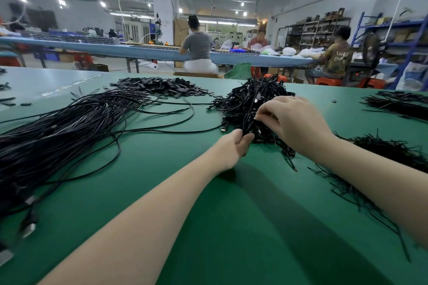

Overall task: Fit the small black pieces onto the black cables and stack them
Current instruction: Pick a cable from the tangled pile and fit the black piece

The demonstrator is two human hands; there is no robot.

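I see both bare arms reaching up from the bottom of the frame onto a green table (176,169). At centre, my left hand (234,146) is curled tight around a bunch of thin black cables (247,122), gripping them just above the table surface. My right hand (294,120), just right of centre, hovers over the same bunch with thumb and forefinger pinched together on a strand at its top; whether a small piece sits between those fingertips I cannot tell.

The gripped cables belong to a tangled mound (254,97) of glossy black cable rising behind the hands, with small metal plugs showing here and there. Across the left of the frame lies a long, loose sheaf of black cables (69,127), fanned toward the lower left, with silver connectors at the edge. In the upper middle, a low heap of small black pieces (159,85), flat and rectangular, rests on the table. At the right edge and lower right, stacks of short black strips (393,104) lie spread out.

In the upper frame, people (199,48) sit at a long blue bench.
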